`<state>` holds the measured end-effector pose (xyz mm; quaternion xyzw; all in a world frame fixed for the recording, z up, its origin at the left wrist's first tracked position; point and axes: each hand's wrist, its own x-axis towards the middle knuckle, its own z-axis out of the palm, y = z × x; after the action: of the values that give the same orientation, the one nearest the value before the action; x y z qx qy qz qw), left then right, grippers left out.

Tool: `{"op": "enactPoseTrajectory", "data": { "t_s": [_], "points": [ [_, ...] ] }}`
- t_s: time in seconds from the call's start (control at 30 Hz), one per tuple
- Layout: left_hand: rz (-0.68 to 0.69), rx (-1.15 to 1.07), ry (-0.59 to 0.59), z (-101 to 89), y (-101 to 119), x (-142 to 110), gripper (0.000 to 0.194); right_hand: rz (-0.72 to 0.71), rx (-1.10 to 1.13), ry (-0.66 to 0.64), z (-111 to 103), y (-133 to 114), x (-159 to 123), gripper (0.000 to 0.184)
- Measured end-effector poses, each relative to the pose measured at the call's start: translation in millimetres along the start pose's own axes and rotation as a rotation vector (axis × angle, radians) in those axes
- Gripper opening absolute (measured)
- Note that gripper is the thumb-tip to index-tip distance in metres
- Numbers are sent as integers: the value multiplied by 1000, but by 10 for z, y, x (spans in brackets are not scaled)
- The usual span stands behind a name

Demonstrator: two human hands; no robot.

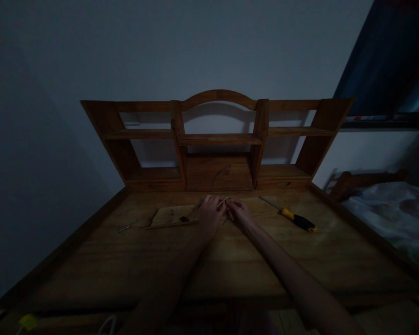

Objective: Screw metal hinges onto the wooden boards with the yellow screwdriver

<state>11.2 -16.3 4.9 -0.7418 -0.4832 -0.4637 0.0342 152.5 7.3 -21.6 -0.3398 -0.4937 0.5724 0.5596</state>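
Both bare arms reach forward, and they come closer and closer together toward the hands. The left arm (181,260) comes up from the bottom left and looks very dark low down. The right arm (282,258) slants in from the bottom right, long and quite straight. The left hand (208,211) and the right hand (240,213) are close together in the middle, backs up, with bent fingers and fingertips meeting in a pinch.

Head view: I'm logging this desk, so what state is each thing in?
Left hand: fingers bent, on small thin piece
Right hand: fingers bent, on same piece
Screwdriver: lying on desktop, not held
Flat tan piece: lying on desktop
Small metal rod: lying on desktop
Shelf unit: standing upright
Bedding: rumpled
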Motion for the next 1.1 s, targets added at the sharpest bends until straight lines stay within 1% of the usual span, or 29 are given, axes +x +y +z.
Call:
{"op": "enactPoseTrajectory", "data": {
  "t_s": [0.13,0.3,0.57,0.83,0.97,1.1],
  "points": [
    [4,20,6,41,-29,11,2,-3,2,19,-11,-7,-4,35],
    [-17,13,3,23,7,27,2,24,-5,0,-32,-32,-6,38],
    [-7,30,14,19,-31,13,3,-18,10,38,-5,41,26,35],
    [7,-11,7,-65,3,14,5,13,-8,-12,-3,30,34,36],
    [37,4,23,-66,-3,20,6,-16,-13,11,-20,24,34,32],
    [32,3,33,-55,-15,18,6,-8,-19,-3,-41,9,47,35]
  ]
}}
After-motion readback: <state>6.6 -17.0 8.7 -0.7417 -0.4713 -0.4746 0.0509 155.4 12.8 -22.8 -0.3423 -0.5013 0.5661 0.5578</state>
